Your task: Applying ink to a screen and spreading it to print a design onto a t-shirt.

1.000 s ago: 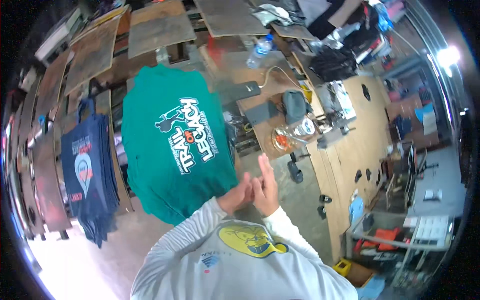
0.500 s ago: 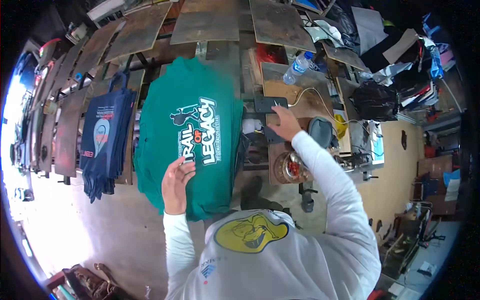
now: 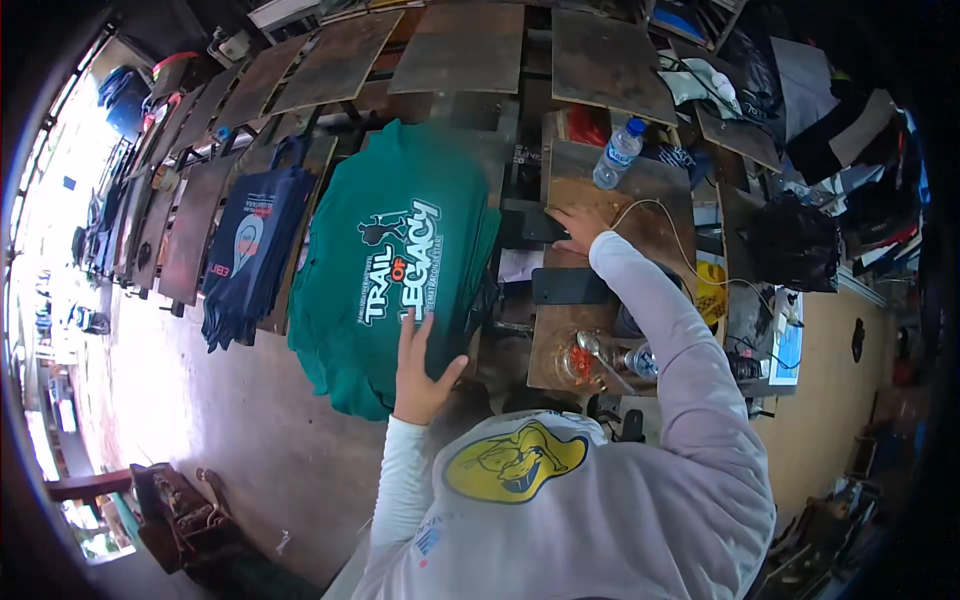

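My left hand (image 3: 425, 372) has its fingers spread over the lower right of a stack of green printed T-shirts (image 3: 340, 250). At the right, my right hand (image 3: 580, 226) reaches out with extended fingers, the tips at the edge of a dark phone (image 3: 528, 226). Whether the fingers press on that phone is hard to make out. A second dark phone (image 3: 570, 286) lies just nearer on the wooden board. A white cable (image 3: 650, 203) curves over the board beside my right wrist, its near end hidden by the hand.
A water bottle (image 3: 618, 155) is beyond my right hand. Nearer sit a glass bowl (image 3: 578, 362) with red food and a spoon (image 3: 590, 345). Dark blue tote bags (image 3: 255, 250) hang left of the shirts. Wooden boards (image 3: 458, 50) line the far side; a black plastic bag (image 3: 795, 240) lies right.
The view has swung, shifting the scene rightward. My left hand has moved right across the shirts, fingers spreading. My right hand stays by the phone; my forearm now covers most of the dark pouch.
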The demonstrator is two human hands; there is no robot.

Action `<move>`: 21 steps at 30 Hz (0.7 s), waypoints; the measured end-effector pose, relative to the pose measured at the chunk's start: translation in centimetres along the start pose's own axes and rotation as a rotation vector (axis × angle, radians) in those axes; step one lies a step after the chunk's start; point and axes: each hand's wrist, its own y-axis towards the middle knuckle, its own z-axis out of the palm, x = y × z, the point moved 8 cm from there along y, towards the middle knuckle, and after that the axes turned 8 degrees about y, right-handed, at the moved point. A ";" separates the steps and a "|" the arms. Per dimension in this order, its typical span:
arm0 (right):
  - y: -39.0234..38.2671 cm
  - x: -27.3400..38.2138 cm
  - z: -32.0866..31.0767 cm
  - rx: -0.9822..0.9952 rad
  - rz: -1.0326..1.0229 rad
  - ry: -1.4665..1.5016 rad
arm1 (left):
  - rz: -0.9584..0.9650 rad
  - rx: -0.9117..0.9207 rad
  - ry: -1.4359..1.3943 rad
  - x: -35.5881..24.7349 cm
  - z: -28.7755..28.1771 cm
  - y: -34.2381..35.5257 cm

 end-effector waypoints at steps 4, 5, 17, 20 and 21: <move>0.3 0.6 0.5 0.063 -0.039 -0.095 | -0.046 0.084 -0.060 1.2 1.8 0.1; 0.3 0.5 0.8 0.091 -0.036 -0.175 | -0.048 0.105 -0.126 1.6 2.3 0.6; -1.2 1.7 -5.4 -0.020 0.160 0.302 | -0.278 0.460 -1.025 5.0 12.1 8.1; -2.3 2.3 -6.7 -0.053 0.218 0.387 | -0.442 0.541 -1.091 4.1 16.5 10.7; -2.8 2.1 -6.6 -0.060 0.222 0.379 | -0.474 0.563 -1.131 3.7 18.6 11.5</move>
